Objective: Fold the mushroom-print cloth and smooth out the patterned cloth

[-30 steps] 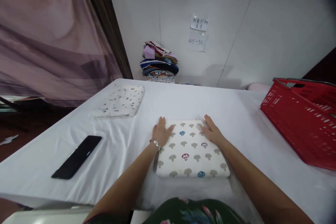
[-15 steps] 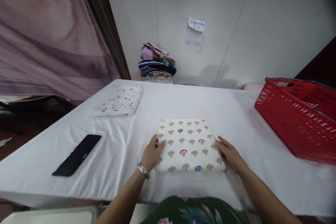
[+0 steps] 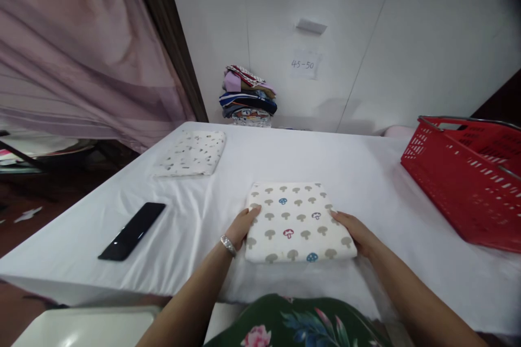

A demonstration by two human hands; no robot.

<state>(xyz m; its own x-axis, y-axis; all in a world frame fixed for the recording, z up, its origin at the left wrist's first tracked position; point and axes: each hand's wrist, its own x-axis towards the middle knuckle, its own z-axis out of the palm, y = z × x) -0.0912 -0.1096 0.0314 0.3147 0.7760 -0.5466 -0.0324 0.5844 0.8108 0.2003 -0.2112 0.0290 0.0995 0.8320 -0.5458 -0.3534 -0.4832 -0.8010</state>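
Observation:
In front of me is a folded white cloth [image 3: 299, 222] printed with grey, blue and red mushrooms. At its left edge, my left hand [image 3: 244, 225] grips it, thumb on top and the other fingers hidden beneath or behind the edge. My right hand [image 3: 355, 232] holds the opposite edge the same way, its thumb lying over the cloth and its fingers out of sight below. Whether the cloth is lifted off the table is hard to tell.
A second folded cloth [image 3: 193, 153] with small grey prints lies at the back left of the white-covered table [image 3: 309, 153]. Nearer me on the left is a black phone [image 3: 132, 231]. The red basket [image 3: 456, 190] stands at the right. Stacked fabrics [image 3: 249, 96] sit against the wall.
My fingers have closed on both sides of the mushroom cloth; before, they rested beside its edges. The view has shifted slightly, and the upper paper on the wall has curled up.

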